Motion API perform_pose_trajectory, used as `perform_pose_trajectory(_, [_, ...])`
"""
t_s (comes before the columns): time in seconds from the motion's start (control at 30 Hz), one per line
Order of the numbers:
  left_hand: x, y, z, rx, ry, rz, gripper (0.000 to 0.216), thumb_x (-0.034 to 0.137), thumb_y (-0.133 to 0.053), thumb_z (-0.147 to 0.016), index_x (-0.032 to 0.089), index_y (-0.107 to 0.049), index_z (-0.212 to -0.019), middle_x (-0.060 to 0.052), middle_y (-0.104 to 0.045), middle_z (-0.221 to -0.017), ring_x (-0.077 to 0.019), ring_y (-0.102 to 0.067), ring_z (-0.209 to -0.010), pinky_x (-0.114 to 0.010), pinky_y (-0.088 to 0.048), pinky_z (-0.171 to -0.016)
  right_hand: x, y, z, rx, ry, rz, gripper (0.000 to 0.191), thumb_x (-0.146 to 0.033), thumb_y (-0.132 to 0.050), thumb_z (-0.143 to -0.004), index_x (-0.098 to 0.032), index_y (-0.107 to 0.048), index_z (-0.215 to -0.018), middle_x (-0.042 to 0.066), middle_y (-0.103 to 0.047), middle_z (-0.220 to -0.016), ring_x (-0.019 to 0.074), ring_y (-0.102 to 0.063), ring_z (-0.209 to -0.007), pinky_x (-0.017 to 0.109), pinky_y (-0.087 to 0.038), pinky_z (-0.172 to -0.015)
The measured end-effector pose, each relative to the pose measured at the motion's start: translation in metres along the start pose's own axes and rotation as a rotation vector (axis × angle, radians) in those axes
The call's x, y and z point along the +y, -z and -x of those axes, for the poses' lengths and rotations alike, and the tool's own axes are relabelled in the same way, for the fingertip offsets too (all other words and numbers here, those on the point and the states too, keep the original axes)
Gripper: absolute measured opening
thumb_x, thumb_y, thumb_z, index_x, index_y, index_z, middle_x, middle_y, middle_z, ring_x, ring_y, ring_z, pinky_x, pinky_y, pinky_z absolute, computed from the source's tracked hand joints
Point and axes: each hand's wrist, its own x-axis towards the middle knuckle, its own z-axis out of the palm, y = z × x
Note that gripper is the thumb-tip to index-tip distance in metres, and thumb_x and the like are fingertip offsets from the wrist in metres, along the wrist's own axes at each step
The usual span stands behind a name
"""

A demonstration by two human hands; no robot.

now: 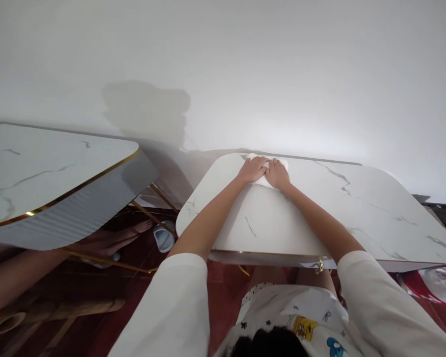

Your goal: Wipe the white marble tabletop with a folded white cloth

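Pale, plain wall [282, 74] across twelve o'clock, with a soft shadow [148, 109] at ten. Next in size, white marbled worktop [375, 213] at four o'clock and matching gold-edged table [40, 163] at nine. Below that table, at eight, bare leg [22, 282] of another person. White cloth [263, 182] lying on the worktop toward its ten o'clock, near the wall side. Laid over it side by side, left grip [251, 169] and right grip [277, 173], both flattened, fingers extended, covering the cloth without clutching it. Smallest, gold knob [319, 267] at the worktop's six o'clock.
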Motion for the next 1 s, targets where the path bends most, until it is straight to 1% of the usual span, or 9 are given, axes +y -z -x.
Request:
perform_pose_trajectory(0.13, [0.013,0.002,0.020,-0.008,0.020,-0.020,0.048,0.024,-0.030,-0.092,0.023,-0.047,-0.138,-0.007,-0.053,-0.145,-0.0235,-0.043,-0.136,-0.049,-0.030,-0.113,-0.004,0.002,0.019,-0.013,0.006,-0.001,0.058,-0.025,-0.027,-0.098,0.000,-0.034,-0.149,0.021,-0.033,-0.158,0.0307,-0.029,-0.148,0.045,-0.025,-0.118])
perform_pose_trajectory(0.23, [0.020,0.006,0.037,-0.028,0.007,-0.052,0.048,0.024,-0.028,-0.094,0.022,-0.046,-0.139,-0.008,-0.052,-0.145,-0.0251,-0.044,-0.135,-0.049,-0.032,-0.111,-0.009,0.003,0.034,-0.007,0.031,-0.003,0.058,-0.025,-0.027,-0.098,0.001,-0.036,-0.149,0.022,-0.034,-0.157,0.0322,-0.030,-0.147,0.048,-0.027,-0.117])
perform_pose_trajectory(0.4, [0.031,0.010,0.070,-0.039,-0.022,-0.135,0.050,0.025,-0.029,-0.095,0.021,-0.042,-0.142,-0.011,-0.046,-0.150,-0.0272,-0.041,-0.137,-0.049,-0.032,-0.110,-0.019,0.006,0.064,-0.001,0.075,0.002,0.058,-0.025,-0.028,-0.097,0.002,-0.037,-0.148,0.023,-0.036,-0.156,0.0338,-0.032,-0.146,0.049,-0.028,-0.117])
perform_pose_trajectory(0.57, [0.051,0.015,0.112,-0.007,0.020,-0.148,0.051,0.025,-0.029,-0.095,0.017,-0.043,-0.143,-0.014,-0.045,-0.151,-0.0302,-0.040,-0.139,-0.053,-0.031,-0.111,-0.032,0.014,0.102,-0.022,0.113,0.009,0.058,-0.024,-0.029,-0.096,-0.001,-0.037,-0.148,0.020,-0.036,-0.157,0.0309,-0.032,-0.146,0.047,-0.027,-0.118])
perform_pose_trajectory(0.67, [0.064,0.020,0.137,-0.028,0.044,-0.147,0.052,0.027,-0.029,-0.096,0.020,-0.041,-0.145,-0.012,-0.043,-0.153,-0.0294,-0.037,-0.141,-0.053,-0.028,-0.114,-0.042,0.022,0.129,-0.052,0.115,0.006,0.058,-0.024,-0.030,-0.097,0.000,-0.036,-0.150,0.021,-0.034,-0.158,0.0307,-0.029,-0.148,0.045,-0.025,-0.120])
perform_pose_trajectory(0.77, [0.076,0.025,0.158,-0.063,0.065,-0.142,0.053,0.028,-0.029,-0.096,0.019,-0.040,-0.147,-0.012,-0.041,-0.155,-0.0296,-0.035,-0.143,-0.053,-0.028,-0.115,-0.051,0.028,0.152,-0.076,0.110,-0.012,0.058,-0.025,-0.032,-0.097,0.002,-0.035,-0.149,0.022,-0.033,-0.158,0.0321,-0.028,-0.148,0.046,-0.023,-0.121])
perform_pose_trajectory(0.9, [0.089,0.029,0.178,-0.100,0.097,-0.147,0.055,0.029,-0.027,-0.096,0.015,-0.039,-0.148,-0.013,-0.038,-0.157,-0.0298,-0.032,-0.145,-0.053,-0.027,-0.116,-0.057,0.032,0.174,-0.089,0.110,-0.052,0.059,-0.026,-0.032,-0.098,0.001,-0.035,-0.150,0.021,-0.031,-0.159,0.0315,-0.026,-0.149,0.046,-0.023,-0.121])
perform_pose_trajectory(1.0, [0.100,0.030,0.187,-0.109,0.125,-0.138,0.055,0.030,-0.027,-0.096,0.017,-0.039,-0.148,-0.012,-0.037,-0.158,-0.0296,-0.032,-0.146,-0.054,-0.026,-0.117,-0.054,0.033,0.186,-0.083,0.128,-0.082,0.060,-0.027,-0.031,-0.097,0.000,-0.035,-0.150,0.021,-0.031,-0.159,0.0309,-0.026,-0.149,0.047,-0.023,-0.121])
